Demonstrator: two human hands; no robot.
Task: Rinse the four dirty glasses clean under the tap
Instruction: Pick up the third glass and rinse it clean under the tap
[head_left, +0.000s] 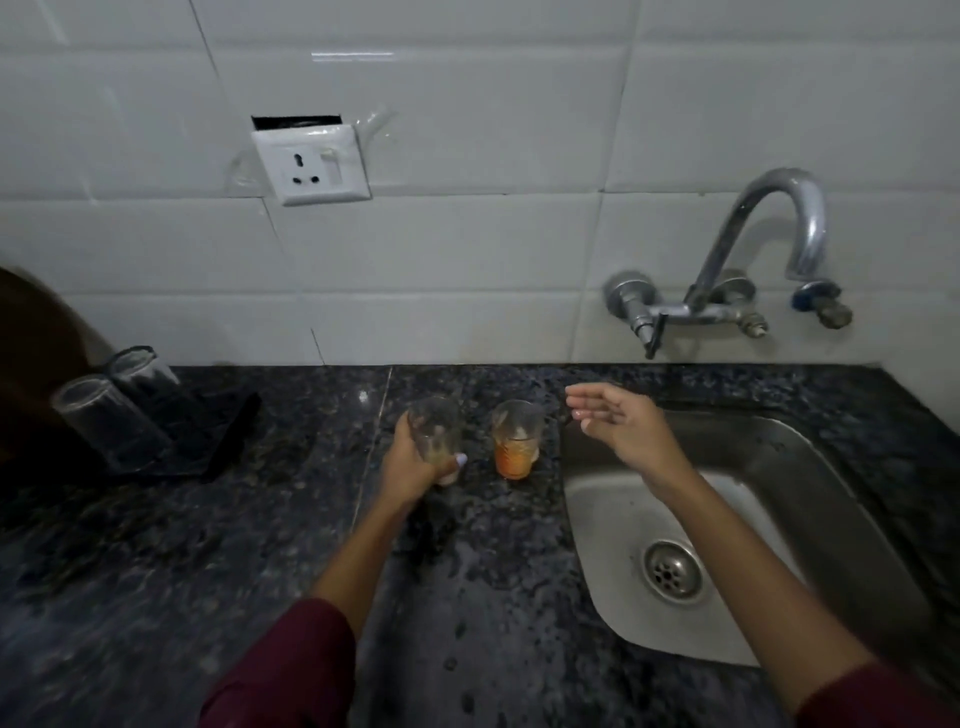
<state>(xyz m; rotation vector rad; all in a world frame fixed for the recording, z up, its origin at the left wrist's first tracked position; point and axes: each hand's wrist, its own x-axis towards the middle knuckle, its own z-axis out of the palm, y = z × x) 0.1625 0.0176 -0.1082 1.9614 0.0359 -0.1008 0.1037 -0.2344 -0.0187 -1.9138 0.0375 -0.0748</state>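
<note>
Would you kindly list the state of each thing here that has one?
Left hand: gripping pale-residue glass
Right hand: open, empty
Orange-residue glass: upright, dirty
Two glasses on mat: upside down
Tap: no water running
Sink: no glasses inside

Dim room: white tiled wall (467, 260), wall socket (310, 165), dark granite counter (156, 571).

Open sink (769, 467) beneath tap (769, 228)
</note>
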